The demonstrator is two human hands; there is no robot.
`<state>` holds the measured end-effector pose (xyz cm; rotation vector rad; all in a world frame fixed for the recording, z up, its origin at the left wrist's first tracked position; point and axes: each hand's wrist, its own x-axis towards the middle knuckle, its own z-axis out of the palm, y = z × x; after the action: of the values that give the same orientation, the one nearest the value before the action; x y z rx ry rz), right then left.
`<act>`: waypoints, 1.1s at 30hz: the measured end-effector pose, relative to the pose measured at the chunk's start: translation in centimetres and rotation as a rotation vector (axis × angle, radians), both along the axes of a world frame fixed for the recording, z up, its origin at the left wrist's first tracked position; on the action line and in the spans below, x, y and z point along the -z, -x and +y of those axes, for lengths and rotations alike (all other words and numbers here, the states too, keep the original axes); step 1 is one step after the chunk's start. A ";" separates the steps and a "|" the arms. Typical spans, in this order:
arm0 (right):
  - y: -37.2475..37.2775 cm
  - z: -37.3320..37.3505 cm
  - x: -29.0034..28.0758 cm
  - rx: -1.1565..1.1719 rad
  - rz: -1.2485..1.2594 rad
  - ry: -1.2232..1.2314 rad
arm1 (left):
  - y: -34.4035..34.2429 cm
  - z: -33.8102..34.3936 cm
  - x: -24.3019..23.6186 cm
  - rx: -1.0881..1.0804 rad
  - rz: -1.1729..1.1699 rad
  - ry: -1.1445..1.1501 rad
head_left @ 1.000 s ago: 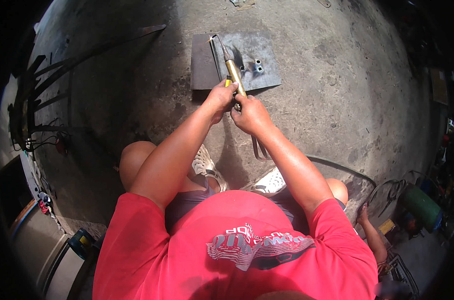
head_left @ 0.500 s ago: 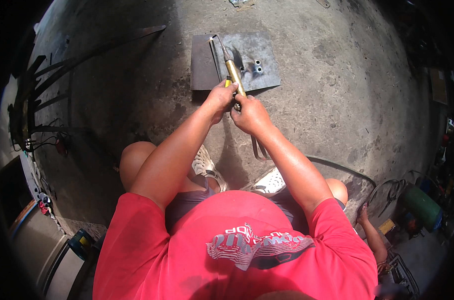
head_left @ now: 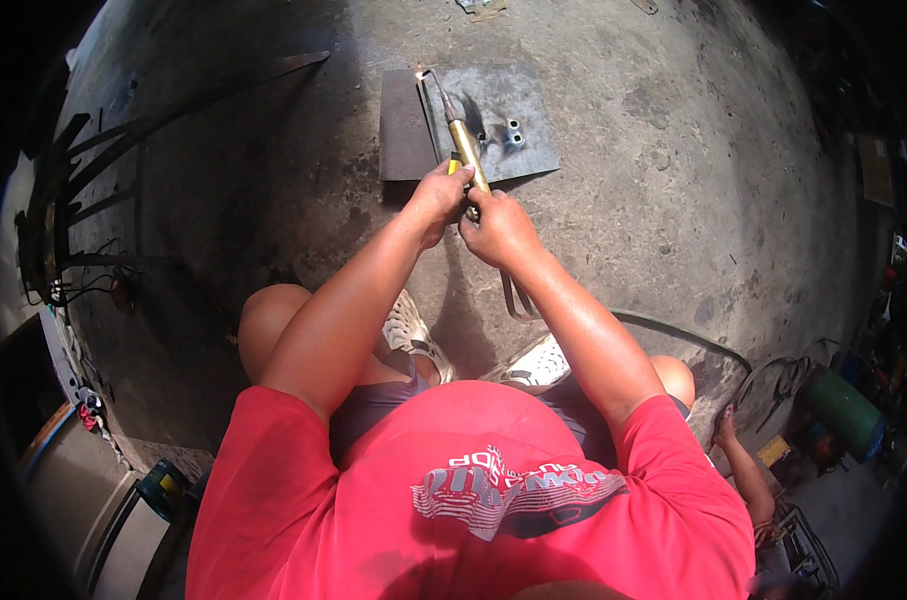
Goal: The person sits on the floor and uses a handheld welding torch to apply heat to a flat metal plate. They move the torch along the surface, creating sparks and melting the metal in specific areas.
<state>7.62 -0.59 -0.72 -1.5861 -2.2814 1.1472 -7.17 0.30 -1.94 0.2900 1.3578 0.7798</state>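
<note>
red shirt (head_left: 444, 425), short sleeves (head_left: 269, 450) | white-and-grey chest print (head_left: 464, 493) | dark grey shorts (head_left: 362, 413) | pale, perforated shoes (head_left: 408, 326)

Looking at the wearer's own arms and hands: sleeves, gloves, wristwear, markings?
Left hand and right hand: both ungloved. Left forearm and right forearm: bare, no watch, band or cable visible. Left sleeve and right sleeve: short, loose, plain red, part of a red T-shirt. Small items like rings: can't tell.
</note>
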 end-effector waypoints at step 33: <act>-0.1 0.1 -0.3 -0.005 0.008 -0.007 | 0.0 0.1 0.2 0.008 -0.004 0.017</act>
<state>7.76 -0.51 -0.42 -1.5718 -2.2834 1.1428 -7.21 0.37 -2.15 0.2807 1.3583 0.7612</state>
